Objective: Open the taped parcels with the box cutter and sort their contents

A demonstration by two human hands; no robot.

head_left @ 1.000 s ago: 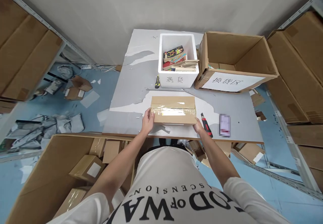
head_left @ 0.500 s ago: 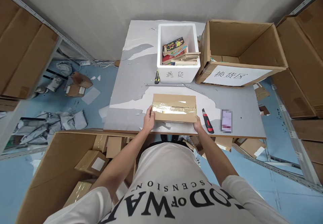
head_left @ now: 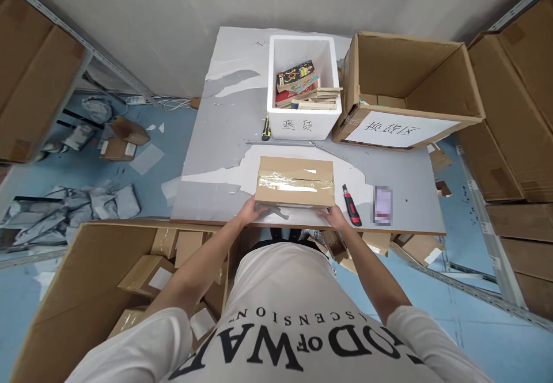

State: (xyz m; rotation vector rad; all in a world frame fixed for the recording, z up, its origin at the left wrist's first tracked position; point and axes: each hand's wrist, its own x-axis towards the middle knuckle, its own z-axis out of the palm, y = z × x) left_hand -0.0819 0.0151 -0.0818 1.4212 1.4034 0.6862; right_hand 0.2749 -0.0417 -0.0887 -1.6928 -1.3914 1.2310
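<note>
A sealed cardboard box [head_left: 296, 177] lies on the worktable [head_left: 207, 158], its top crossed by shiny clear tape. At the near left corner, my left hand [head_left: 250, 211] grips the box, thumb pointing inward along the front. My right hand [head_left: 334, 217] has hold of the near right corner in the same way. Fingers on the outer sides are partly hidden by the box. Right of the box lies a red and black utility knife [head_left: 352, 205], closest to my right hand.
A white foam bin [head_left: 305, 124] of books stands behind, beside a large open carton [head_left: 415, 115] with a handwritten sign. A yellow-black cutter [head_left: 266, 128] lies by the bin, a phone with blurred screen [head_left: 382, 205] at right. A big carton [head_left: 56, 296] of parcels stands lower left.
Both hands have slid from the box's sides down to its near corners. More of the box's front face shows. The view has shifted slightly.
</note>
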